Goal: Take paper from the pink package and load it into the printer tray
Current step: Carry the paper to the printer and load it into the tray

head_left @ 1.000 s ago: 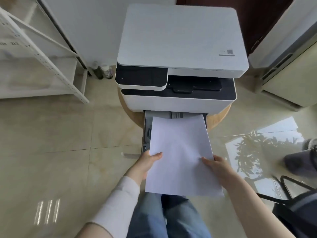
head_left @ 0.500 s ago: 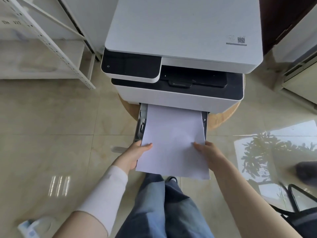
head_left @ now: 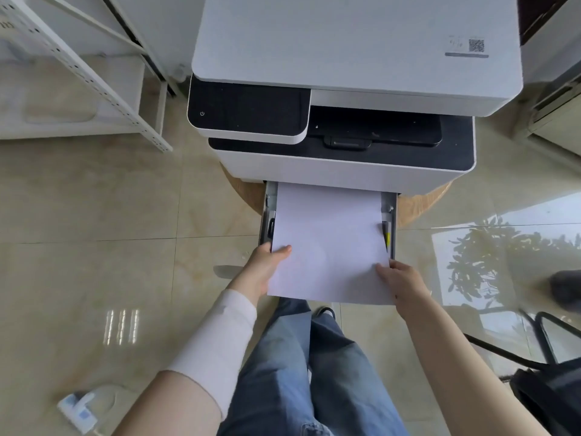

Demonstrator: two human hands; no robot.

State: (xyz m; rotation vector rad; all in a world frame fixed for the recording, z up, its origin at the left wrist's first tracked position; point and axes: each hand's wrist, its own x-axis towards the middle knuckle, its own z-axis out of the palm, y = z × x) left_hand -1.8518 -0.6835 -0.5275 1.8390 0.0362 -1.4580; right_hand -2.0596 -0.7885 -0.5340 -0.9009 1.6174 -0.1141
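A white stack of paper (head_left: 328, 243) lies over the pulled-out printer tray (head_left: 268, 215), its far edge under the printer's front. The white and black printer (head_left: 345, 89) stands on a round wooden stool (head_left: 421, 202). My left hand (head_left: 267, 265) grips the paper's left edge near its lower corner, thumb on top. My right hand (head_left: 401, 278) grips the lower right corner. The paper's near end sticks out past the tray toward me. The pink package is not in view.
A white metal shelf rack (head_left: 78, 73) stands at the left on the tiled floor. A black chair frame and bag (head_left: 547, 382) are at the lower right. A white and blue object (head_left: 80, 410) lies on the floor, lower left. My jeans-clad legs (head_left: 314, 372) are below the tray.
Both hands have pushed the paper forward, so more of it lies in the tray and under the printer front. My head has moved closer to the printer.
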